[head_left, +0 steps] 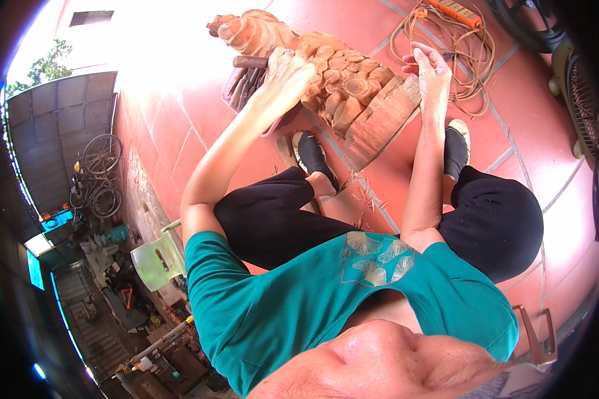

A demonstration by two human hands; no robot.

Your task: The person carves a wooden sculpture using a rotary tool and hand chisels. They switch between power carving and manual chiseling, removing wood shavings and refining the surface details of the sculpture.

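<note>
A carved wooden piece, light brown with rounded, overlapping shapes, lies on the tiled floor in front of me. Its near end is a plain, squared wooden block. My left hand is closed around a tool over the carving's left side; a dark wooden handle sticks out of the fist to the left. The tool's other end is hidden, so its kind cannot be told. My right hand is raised beside the block's right end, fingers loosely bent and apart, with nothing visible in them.
A pink basket with several dark-handled tools stands left of the carving. An orange power strip and coiled cord lie far right, near a fan. Wood shavings litter the floor between my feet. A pale green chair stands left.
</note>
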